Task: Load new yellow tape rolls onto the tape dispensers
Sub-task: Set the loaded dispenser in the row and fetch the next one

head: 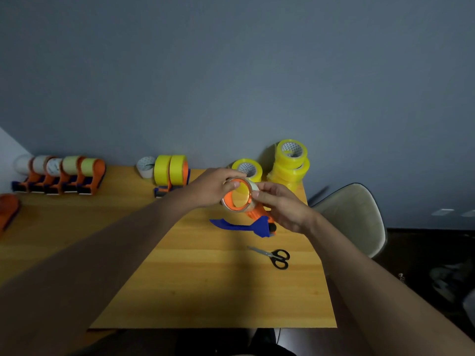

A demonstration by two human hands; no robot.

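Observation:
I hold an orange tape dispenser with a blue handle above the wooden table. A thin, nearly used-up pale tape ring sits around its orange hub. My left hand pinches the ring's upper left edge. My right hand pinches its right edge and covers part of the dispenser body. New yellow tape rolls stand behind: one single roll and a stack at the table's back right. Two dispensers loaded with yellow rolls stand at the back centre.
A row of several orange dispensers with pale rolls lines the back left. A white tape core stands beside the loaded dispensers. Black-handled scissors lie on the table's right side. A pale chair stands to the right.

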